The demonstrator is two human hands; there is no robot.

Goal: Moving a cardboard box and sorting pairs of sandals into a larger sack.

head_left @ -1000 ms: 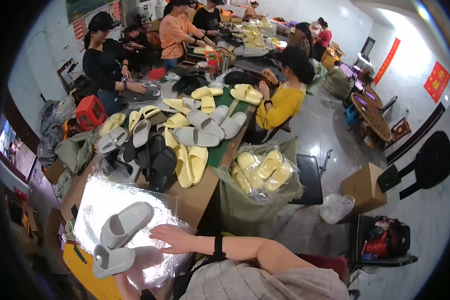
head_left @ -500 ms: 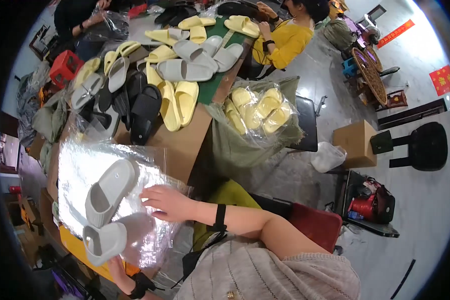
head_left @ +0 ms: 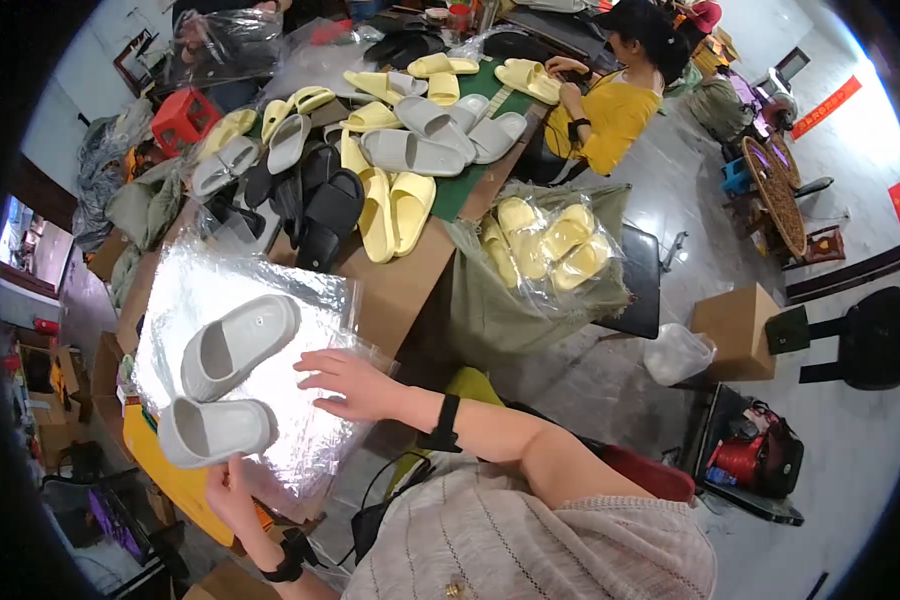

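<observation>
My left hand [head_left: 232,497] pinches the side of a light grey slide slipper [head_left: 220,432], its toe strap facing left, over the near end of a stack of clear, shiny plastic bags [head_left: 310,300]. Just beyond it, a second grey slipper [head_left: 242,347] lies on the same stack with its sole inside facing up. To the right of both slippers, my right hand [head_left: 350,386] rests palm down on the stack's right edge, fingers spread and holding nothing. The left hand's fingertips are partly hidden by the slipper.
Yellow slippers [head_left: 410,210], grey slippers [head_left: 415,152] and black slippers [head_left: 330,215] crowd the table farther off. Right of the table, an open green sack [head_left: 505,325] holds bagged yellow slippers. A person in yellow [head_left: 620,120] handles slippers at the far right; another person's hands are at the far left.
The slipper in my left hand has turned more level and come up beside the other slipper. My right hand stays spread on the bags. The whole view has shifted slightly.
</observation>
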